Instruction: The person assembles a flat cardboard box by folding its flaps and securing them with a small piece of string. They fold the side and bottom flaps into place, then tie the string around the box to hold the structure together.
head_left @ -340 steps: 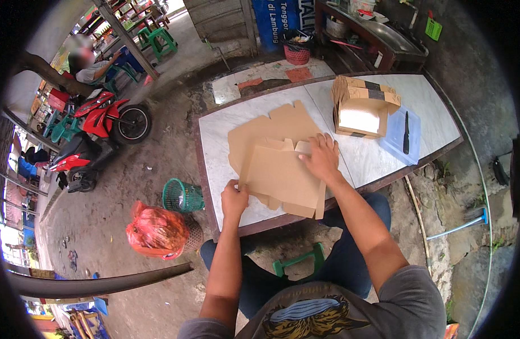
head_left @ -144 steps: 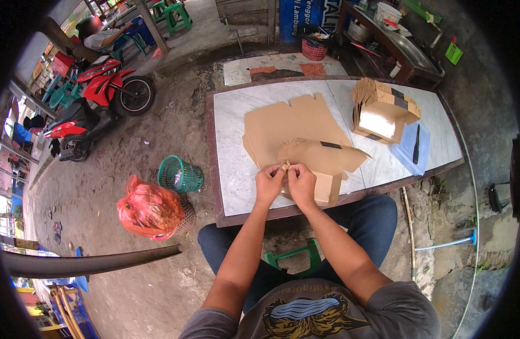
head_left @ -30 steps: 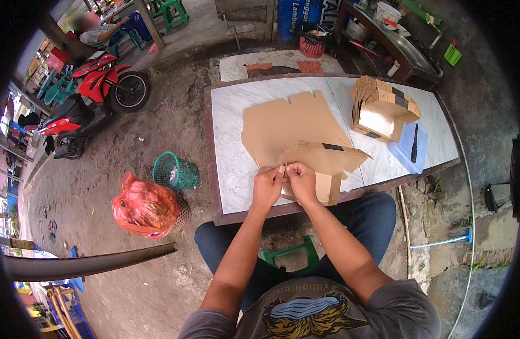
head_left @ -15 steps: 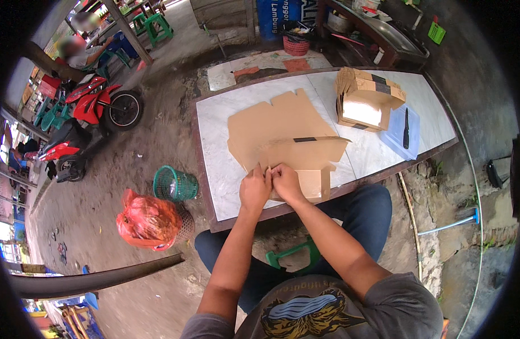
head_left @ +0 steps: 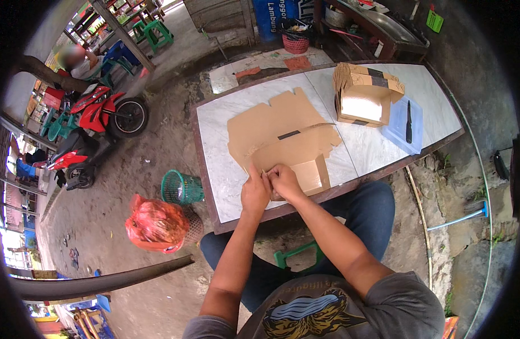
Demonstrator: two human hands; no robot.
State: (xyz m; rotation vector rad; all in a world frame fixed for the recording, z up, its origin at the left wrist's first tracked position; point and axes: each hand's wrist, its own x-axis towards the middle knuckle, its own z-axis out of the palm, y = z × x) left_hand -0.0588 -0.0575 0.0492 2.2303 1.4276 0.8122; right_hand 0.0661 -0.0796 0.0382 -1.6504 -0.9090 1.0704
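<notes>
A partly folded brown cardboard box with a black strip on its flap lies at the near edge of the table. Both my hands are at its near left corner. My left hand pinches the cardboard there, its index finger pointing up along the side. Close against it, my right hand has its fingers closed on the same corner. My fingers hide the fold itself. Behind the box, a flat cardboard sheet is spread on the white table.
Folded cardboard boxes stand at the table's far right, beside a clear bluish plastic container with a black knife on it. Left of the table are a green basket and a red plastic bag. A red motorcycle is parked beyond.
The box's flap with the black strip has tipped lower and toward the left, showing more of the inside. My hands stay at the same corner. The view has shifted slightly.
</notes>
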